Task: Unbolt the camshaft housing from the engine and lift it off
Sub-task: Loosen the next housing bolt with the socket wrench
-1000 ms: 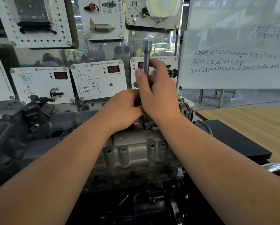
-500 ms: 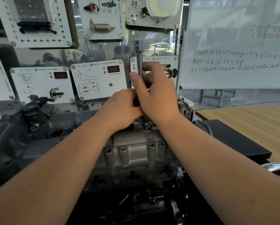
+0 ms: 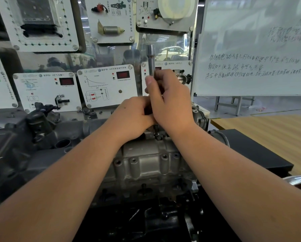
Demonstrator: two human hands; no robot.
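Observation:
The grey cast camshaft housing [image 3: 146, 165] lies across the engine [image 3: 32, 151] in front of me, with several bolt holes along its near face. A long steel socket wrench [image 3: 151, 58] stands upright over a bolt [image 3: 157, 135] at the housing's far edge. My right hand [image 3: 170, 100] grips the wrench shaft, thumb along it. My left hand [image 3: 132, 116] is curled round the lower part of the tool, just above the housing. The tool's lower end is hidden between the hands.
Training panels [image 3: 106, 86] with gauges and sensors stand right behind the engine. A whiteboard [image 3: 254, 49] fills the upper right. A wooden table [image 3: 268, 130] and a black platform [image 3: 250, 151] lie to the right. A shiny metal part [image 3: 298, 180] shows at the right edge.
The wrench top swung slightly left, then back toward upright. My right hand shifted with it; my left hand stayed in place.

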